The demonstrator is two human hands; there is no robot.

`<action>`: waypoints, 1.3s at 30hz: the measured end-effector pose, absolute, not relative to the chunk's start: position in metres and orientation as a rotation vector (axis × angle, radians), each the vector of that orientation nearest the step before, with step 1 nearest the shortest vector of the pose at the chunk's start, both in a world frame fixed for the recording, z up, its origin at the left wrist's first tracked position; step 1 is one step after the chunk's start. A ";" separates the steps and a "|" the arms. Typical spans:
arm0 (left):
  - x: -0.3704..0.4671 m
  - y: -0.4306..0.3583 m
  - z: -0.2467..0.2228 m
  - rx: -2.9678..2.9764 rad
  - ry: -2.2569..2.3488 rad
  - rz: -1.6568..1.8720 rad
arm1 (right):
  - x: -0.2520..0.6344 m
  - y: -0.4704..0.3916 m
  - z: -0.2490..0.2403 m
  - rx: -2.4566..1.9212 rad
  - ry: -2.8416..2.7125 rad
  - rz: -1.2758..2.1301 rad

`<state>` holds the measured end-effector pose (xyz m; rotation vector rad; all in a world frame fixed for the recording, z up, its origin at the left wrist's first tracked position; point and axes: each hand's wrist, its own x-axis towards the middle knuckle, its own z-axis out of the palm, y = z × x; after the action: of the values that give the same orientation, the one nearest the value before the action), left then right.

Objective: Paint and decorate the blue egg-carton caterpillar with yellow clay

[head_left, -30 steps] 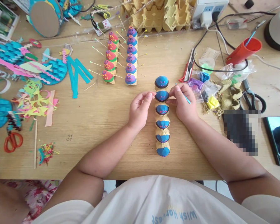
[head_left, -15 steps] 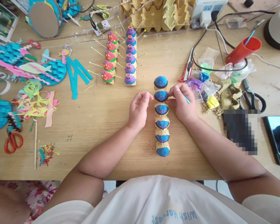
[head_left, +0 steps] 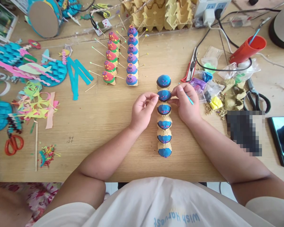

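Note:
A strip of egg carton (head_left: 164,130) stands upright in a line before me, its cups capped with blue clay, several with small pink faces and dark rims. My left hand (head_left: 144,108) is closed in a pinch, thumb and forefinger tips at the left edge of the second blue cap (head_left: 164,95) from the far end. Whether a tiny piece is between those tips is too small to see. On the other side, my right hand (head_left: 187,102) grips a thin light-blue stick (head_left: 189,100), its fingertips against the right edge of the same cap.
Two finished-looking carton strips with red-green caps (head_left: 111,56) and purple-blue caps (head_left: 132,59) bristle with pins behind my left hand. A red utility knife (head_left: 190,67), bagged clay (head_left: 198,84), black scissors (head_left: 256,99) and a red cup (head_left: 247,49) lie right. Paper scraps (head_left: 38,107) lie left.
My left hand has moved slightly right, bringing its pinched fingertips to the second cap's left edge. The right hand stays at the cap's right side with the blue stick.

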<state>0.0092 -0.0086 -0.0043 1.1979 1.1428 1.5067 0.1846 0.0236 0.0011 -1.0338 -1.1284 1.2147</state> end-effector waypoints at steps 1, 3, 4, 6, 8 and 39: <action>0.009 -0.008 -0.005 1.220 1.134 1.512 | 0.184 0.023 0.002 -1.030 -1.138 1.215; 0.009 -0.008 -0.005 1.259 1.111 1.519 | 0.184 0.021 0.003 -1.024 -1.158 1.212; 0.008 -0.008 -0.006 1.274 1.096 1.523 | 0.184 0.020 0.003 -1.020 -1.171 1.209; 0.008 -0.008 -0.006 1.306 1.071 1.532 | 0.183 0.018 0.003 -1.009 -1.192 1.198; 0.007 -0.007 -0.005 1.360 1.066 1.535 | 0.183 0.018 0.004 -1.000 -1.207 1.190; -0.001 -0.004 -0.024 1.471 1.330 1.482 | 0.181 0.014 0.008 -0.919 -1.306 1.178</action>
<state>-0.0012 -0.0039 -0.0242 1.4706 1.3299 1.4819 0.1806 0.0145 0.0081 -0.9192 -1.3064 1.1780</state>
